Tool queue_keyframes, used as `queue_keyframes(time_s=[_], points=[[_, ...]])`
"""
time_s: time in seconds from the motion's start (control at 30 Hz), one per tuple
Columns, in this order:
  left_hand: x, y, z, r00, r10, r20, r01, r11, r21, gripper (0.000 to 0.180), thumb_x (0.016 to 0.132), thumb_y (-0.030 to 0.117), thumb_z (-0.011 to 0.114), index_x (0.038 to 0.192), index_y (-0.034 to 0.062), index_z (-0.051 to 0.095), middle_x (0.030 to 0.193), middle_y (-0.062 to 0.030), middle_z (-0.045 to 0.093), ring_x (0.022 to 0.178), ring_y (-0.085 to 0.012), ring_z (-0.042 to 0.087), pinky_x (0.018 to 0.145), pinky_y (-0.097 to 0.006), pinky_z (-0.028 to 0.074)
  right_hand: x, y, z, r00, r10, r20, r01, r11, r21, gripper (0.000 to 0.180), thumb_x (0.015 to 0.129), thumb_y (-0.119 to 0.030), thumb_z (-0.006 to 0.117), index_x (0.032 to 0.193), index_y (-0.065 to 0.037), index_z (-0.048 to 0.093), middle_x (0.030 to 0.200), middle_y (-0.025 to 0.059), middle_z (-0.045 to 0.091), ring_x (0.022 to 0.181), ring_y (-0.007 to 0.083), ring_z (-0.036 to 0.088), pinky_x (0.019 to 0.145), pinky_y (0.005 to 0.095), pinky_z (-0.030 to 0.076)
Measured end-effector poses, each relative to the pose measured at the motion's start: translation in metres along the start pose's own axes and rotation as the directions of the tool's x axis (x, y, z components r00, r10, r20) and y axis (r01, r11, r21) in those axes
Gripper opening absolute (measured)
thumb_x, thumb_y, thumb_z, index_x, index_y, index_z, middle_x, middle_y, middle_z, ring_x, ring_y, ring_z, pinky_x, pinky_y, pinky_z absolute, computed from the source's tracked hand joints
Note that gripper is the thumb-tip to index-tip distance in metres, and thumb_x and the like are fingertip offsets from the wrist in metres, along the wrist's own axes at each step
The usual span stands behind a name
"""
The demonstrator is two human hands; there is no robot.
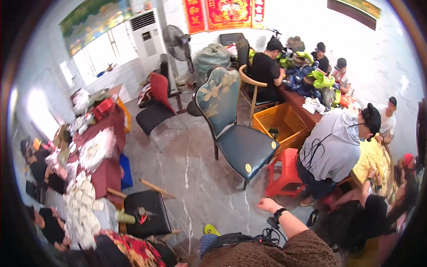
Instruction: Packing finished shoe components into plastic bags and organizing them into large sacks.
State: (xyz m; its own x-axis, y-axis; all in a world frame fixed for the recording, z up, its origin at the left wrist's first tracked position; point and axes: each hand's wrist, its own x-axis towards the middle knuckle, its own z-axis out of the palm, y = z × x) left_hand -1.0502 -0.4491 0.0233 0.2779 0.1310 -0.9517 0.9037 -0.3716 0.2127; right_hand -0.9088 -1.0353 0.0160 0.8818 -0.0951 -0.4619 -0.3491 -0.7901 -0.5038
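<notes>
My right hand (268,204) reaches out over the grey marble floor from a brown patterned sleeve. Its fingers are loosely curled in, and nothing shows in them. A black watch (279,212) sits on that wrist, with a small black device (272,222) beside it. Closest to this hand is a red plastic stool (284,173), apart from it and a little beyond. Black cords (273,236) lie near my waist. My left hand cannot be made out. Below me a yellow-green shoe (211,229) shows on the floor.
Ahead stands a blue upholstered chair (242,144), beside a yellow crate (280,124). A table heaped with shoes (307,78) has people around it. On the right, people surround a pale yellow pile (376,160). A black seat (147,211) and a cloth-covered table (113,153) stand left.
</notes>
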Motion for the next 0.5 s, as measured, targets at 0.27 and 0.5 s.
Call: queue_keyframes(time_s=[0.27, 0.5], points=[[0.109, 0.388, -0.163, 0.639, 0.763, -0.102, -0.673, 0.618, 0.407, 0.036, 0.081, 0.023, 0.071, 0.107, -0.0005, 0.066, 0.093, -0.0153, 0.071, 0.089, -0.0230, 0.068, 0.082, -0.033, 0.052, 0.117, -0.098, -0.023, 0.985, 0.173, -0.003, -0.166, 0.945, 0.281, 0.038, 0.082, -0.039, 0.064, 0.103, -0.009, 0.069, 0.095, 0.0142, 0.070, 0.092, 0.0265, 0.067, 0.082, 0.0360, 0.051], [0.105, 0.720, -0.159, 0.498, 0.835, 0.234, -0.859, 0.437, 0.269, 0.035, 0.085, 0.016, 0.069, 0.117, 0.0015, 0.061, 0.103, -0.0101, 0.069, 0.095, -0.0169, 0.065, 0.085, -0.030, 0.051, 0.280, -0.164, -0.079, 0.922, 0.345, 0.176, -0.306, 0.373, 0.876, 0.045, 0.092, -0.048, 0.057, 0.108, -0.007, 0.064, 0.090, 0.0042, 0.066, 0.077, 0.0143, 0.063, 0.064, 0.0279, 0.050]])
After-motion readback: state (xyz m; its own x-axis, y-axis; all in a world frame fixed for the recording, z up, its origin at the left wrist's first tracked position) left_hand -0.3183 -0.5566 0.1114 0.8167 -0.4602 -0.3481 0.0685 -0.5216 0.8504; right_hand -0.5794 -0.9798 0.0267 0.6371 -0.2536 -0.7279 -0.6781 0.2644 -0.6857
